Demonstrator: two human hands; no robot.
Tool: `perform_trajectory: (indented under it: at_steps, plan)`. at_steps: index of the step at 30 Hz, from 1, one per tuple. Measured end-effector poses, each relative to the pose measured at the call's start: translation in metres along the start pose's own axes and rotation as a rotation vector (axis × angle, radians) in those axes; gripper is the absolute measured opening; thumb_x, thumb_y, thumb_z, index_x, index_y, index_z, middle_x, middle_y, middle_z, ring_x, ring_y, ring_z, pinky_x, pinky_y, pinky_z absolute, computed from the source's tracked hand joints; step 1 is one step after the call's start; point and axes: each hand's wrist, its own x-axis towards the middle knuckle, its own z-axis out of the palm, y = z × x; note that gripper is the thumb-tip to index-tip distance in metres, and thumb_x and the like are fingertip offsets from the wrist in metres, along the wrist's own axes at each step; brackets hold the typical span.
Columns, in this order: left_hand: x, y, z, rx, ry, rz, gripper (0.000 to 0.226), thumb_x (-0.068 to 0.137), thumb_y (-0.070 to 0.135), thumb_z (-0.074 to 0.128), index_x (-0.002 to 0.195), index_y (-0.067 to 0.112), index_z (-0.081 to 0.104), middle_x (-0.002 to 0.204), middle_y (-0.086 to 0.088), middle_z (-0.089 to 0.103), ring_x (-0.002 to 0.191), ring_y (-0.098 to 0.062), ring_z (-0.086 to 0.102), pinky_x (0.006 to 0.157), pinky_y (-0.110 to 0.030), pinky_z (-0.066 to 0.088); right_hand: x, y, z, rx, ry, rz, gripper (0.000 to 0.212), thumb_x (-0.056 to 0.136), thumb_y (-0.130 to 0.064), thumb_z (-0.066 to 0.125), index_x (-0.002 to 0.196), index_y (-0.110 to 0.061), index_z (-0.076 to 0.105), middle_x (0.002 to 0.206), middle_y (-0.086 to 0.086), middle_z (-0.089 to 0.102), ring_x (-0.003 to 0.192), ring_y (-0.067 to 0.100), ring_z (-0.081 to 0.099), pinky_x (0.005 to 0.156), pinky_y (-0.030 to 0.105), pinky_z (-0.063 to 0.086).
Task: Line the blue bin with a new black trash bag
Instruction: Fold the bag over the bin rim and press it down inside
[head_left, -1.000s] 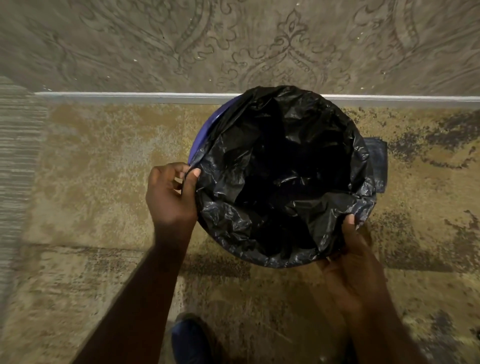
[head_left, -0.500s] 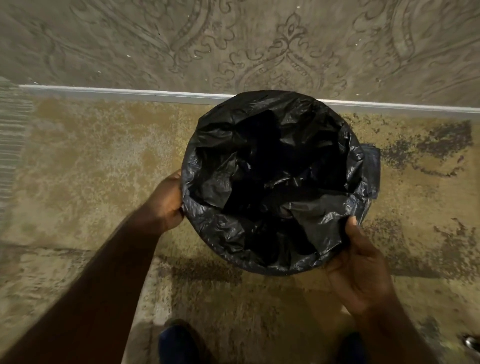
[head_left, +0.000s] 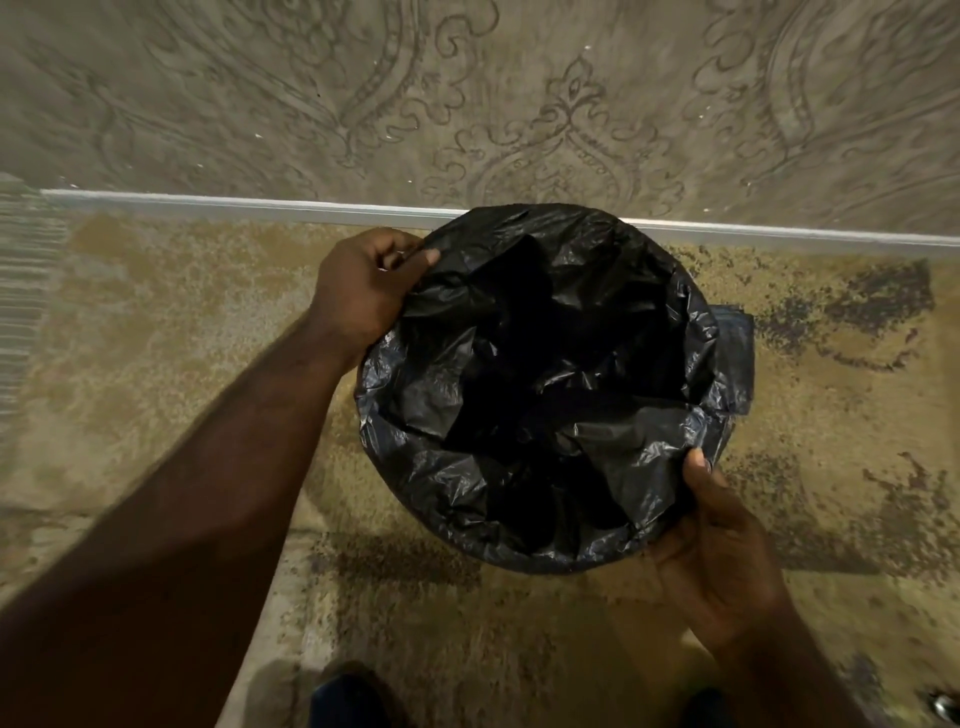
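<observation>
A crinkled black trash bag (head_left: 540, 384) lies open in the round bin and is folded over the whole rim, so the blue of the bin is hidden. A dark flap (head_left: 735, 358) sticks out at the bin's right side. My left hand (head_left: 363, 288) pinches the bag's edge at the upper left of the rim. My right hand (head_left: 719, 545) grips the bag's edge at the lower right, with the thumb on top of the plastic.
The bin stands on a mottled tan carpet (head_left: 156, 364) close to a white baseboard (head_left: 208, 200) and a patterned wall (head_left: 519, 104). My shoes (head_left: 348, 696) show at the bottom edge. A small metallic object (head_left: 943, 704) sits at the bottom right corner.
My left hand has moved from the left side of the rim up to its upper left and now pinches the bag there. The blue rim seen a second ago is covered.
</observation>
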Motion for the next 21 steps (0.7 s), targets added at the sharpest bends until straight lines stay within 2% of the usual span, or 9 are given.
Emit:
perform_trajectory:
  at_steps: [2,5,8,10,12,15,17,19,21]
  plan:
    - [0.002,-0.003,0.001,-0.079,0.027,-0.002,0.015,0.083,0.026,0.072,0.086,0.011,0.074,0.063,-0.001,0.056,0.066,-0.018,0.051,0.068,-0.034,0.046,0.002,-0.002,-0.001,0.001,0.012,0.001,0.042,0.09,-0.024,0.053,0.125,-0.004,0.061,0.12,0.013,0.07,0.111,0.024,0.068,0.085,0.037,0.059]
    - [0.001,-0.009,-0.002,-0.113,0.159,0.001,0.021,0.08,0.033,0.073,0.08,0.012,0.078,0.075,-0.007,0.072,0.069,-0.014,0.062,0.072,-0.04,0.055,0.004,-0.004,-0.003,0.01,0.014,-0.002,0.036,0.094,-0.022,0.051,0.123,-0.003,0.062,0.113,0.012,0.073,0.105,0.023,0.071,0.077,0.034,0.061]
    - [0.009,-0.011,-0.005,-0.109,0.179,-0.029,0.015,0.08,0.03,0.074,0.071,0.018,0.076,0.071,-0.004,0.072,0.067,-0.013,0.061,0.071,-0.035,0.054,0.005,-0.005,-0.003,0.003,0.014,-0.013,0.031,0.095,-0.021,0.049,0.117,-0.005,0.066,0.108,0.01,0.075,0.1,0.021,0.072,0.073,0.031,0.06]
    - [0.013,-0.009,-0.001,-0.21,0.14,-0.144,0.019,0.083,0.027,0.073,0.066,0.018,0.072,0.066,-0.003,0.068,0.065,-0.015,0.058,0.068,-0.031,0.051,0.006,-0.005,-0.004,-0.023,0.025,-0.018,0.027,0.097,-0.02,0.048,0.111,-0.008,0.068,0.106,0.009,0.075,0.098,0.021,0.073,0.073,0.031,0.06]
    - [0.016,-0.008,0.002,-0.361,0.095,-0.303,0.019,0.086,0.025,0.071,0.07,0.015,0.071,0.069,-0.005,0.069,0.065,-0.018,0.06,0.067,-0.03,0.054,0.006,-0.007,-0.002,-0.048,0.038,-0.019,0.028,0.098,-0.019,0.047,0.111,-0.007,0.068,0.106,0.011,0.075,0.098,0.022,0.073,0.074,0.033,0.061]
    - [0.02,-0.011,-0.002,-0.518,-0.103,-0.614,0.017,0.091,0.023,0.064,0.087,0.007,0.069,0.084,-0.014,0.07,0.073,-0.026,0.066,0.065,-0.035,0.06,0.006,-0.007,0.0,-0.094,0.092,-0.032,0.039,0.098,-0.022,0.046,0.129,-0.001,0.058,0.125,0.019,0.066,0.116,0.031,0.064,0.097,0.045,0.053]
    - [0.013,-0.018,-0.004,-0.526,-0.273,-0.787,0.025,0.094,0.021,0.055,0.084,0.003,0.069,0.082,-0.016,0.069,0.066,-0.027,0.07,0.056,-0.036,0.061,0.006,-0.004,0.001,-0.113,0.104,-0.048,0.043,0.099,-0.024,0.045,0.133,0.0,0.054,0.13,0.021,0.062,0.121,0.034,0.06,0.103,0.047,0.047]
    - [0.005,-0.032,-0.002,-0.543,-0.312,-0.817,0.037,0.097,0.021,0.048,0.075,0.004,0.072,0.076,-0.016,0.069,0.055,-0.026,0.07,0.049,-0.033,0.058,0.006,-0.001,0.005,-0.131,0.122,-0.087,0.041,0.1,-0.027,0.045,0.131,-0.003,0.057,0.126,0.018,0.066,0.118,0.032,0.063,0.102,0.046,0.048]
    - [-0.006,-0.041,-0.002,-0.661,-0.281,-0.765,0.044,0.099,0.022,0.045,0.071,0.011,0.076,0.07,-0.012,0.072,0.055,-0.024,0.07,0.049,-0.03,0.056,0.008,0.004,0.008,-0.128,0.141,-0.127,0.04,0.101,-0.03,0.045,0.128,-0.006,0.06,0.124,0.016,0.067,0.114,0.031,0.065,0.1,0.047,0.05]
